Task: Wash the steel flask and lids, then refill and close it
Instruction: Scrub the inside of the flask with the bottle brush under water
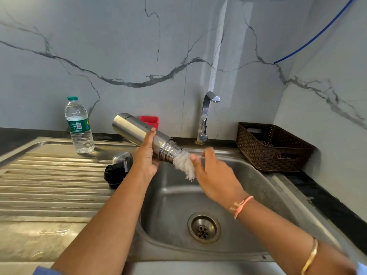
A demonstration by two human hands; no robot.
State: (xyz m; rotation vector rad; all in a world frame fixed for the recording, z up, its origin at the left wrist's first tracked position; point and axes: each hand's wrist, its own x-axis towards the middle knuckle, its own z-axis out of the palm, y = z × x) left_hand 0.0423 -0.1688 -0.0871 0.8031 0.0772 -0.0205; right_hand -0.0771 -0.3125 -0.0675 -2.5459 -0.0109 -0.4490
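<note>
Two bare hands work over a steel sink (248, 231), seen from the head camera. The left hand (146, 155) is wrapped around the steel flask (139, 132), thumb on top and fingers underneath, gripping it near the threaded neck. The flask is tilted, base up and to the left, open mouth down and to the right, over the near-left edge of the basin.

White bristles of a bottle brush (184, 165) stick out of the flask's mouth and hang into the basin. The right hand (214, 173) is at the lower end of the bristles, fingers partly curled around the brush's clear handle; the hand is motion-blurred, so how tight the grip is cannot be told. A pink thread band sits on the right wrist and a gold bangle further up the forearm.

On the ribbed draining board (49, 185) to the left, just beside the left wrist, lie a black lid (115, 174) and, touching it behind, a steel cap (123, 158). Further back on the board stands a plastic water bottle (79, 126), upright, green cap on, mostly full.

A red container (150, 121) stands at the wall, partly hidden behind the flask. The chrome tap (205, 116) rises behind the basin; no water is seen running. A brown woven basket (274, 146) sits on the dark counter to the right of the tap. The basin's drain (204, 228) is uncovered.
</note>
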